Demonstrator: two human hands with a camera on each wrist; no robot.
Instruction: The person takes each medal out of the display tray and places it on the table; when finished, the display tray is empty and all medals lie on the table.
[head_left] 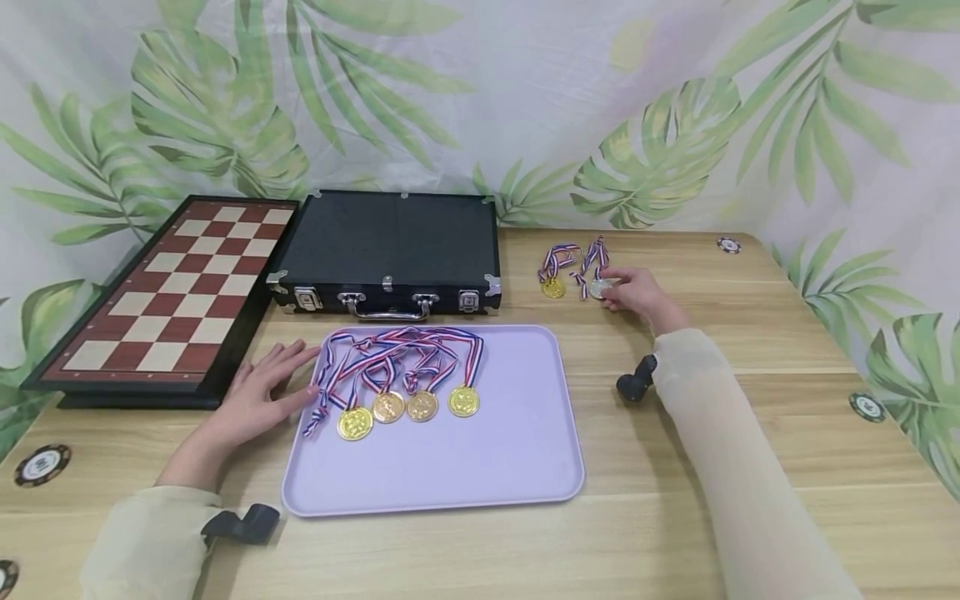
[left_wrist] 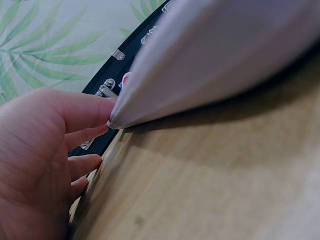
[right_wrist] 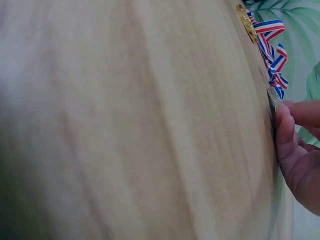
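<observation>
In the head view my right hand [head_left: 633,293] pinches the edge of a silver medal [head_left: 599,288] at the back right, thumb and finger together on it. The medal's striped ribbon [head_left: 597,253] trails behind it. Just left of it lies a gold medal [head_left: 553,288] with its own ribbon. My left hand [head_left: 270,387] rests at the left side of the lilac tray [head_left: 510,467], fingers spread and thumb tip over the rim. On the tray lie several medals, among them a gold medal [head_left: 464,401], their red, white and blue ribbons [head_left: 408,346] tangled toward the back.
A black case [head_left: 390,242] with metal latches stands behind the tray. At the left is a chessboard [head_left: 172,292] on a dark base. Poker chips, such as a black one [head_left: 42,465], lie near the table's sides. A leaf-patterned cloth [head_left: 540,100] hangs behind.
</observation>
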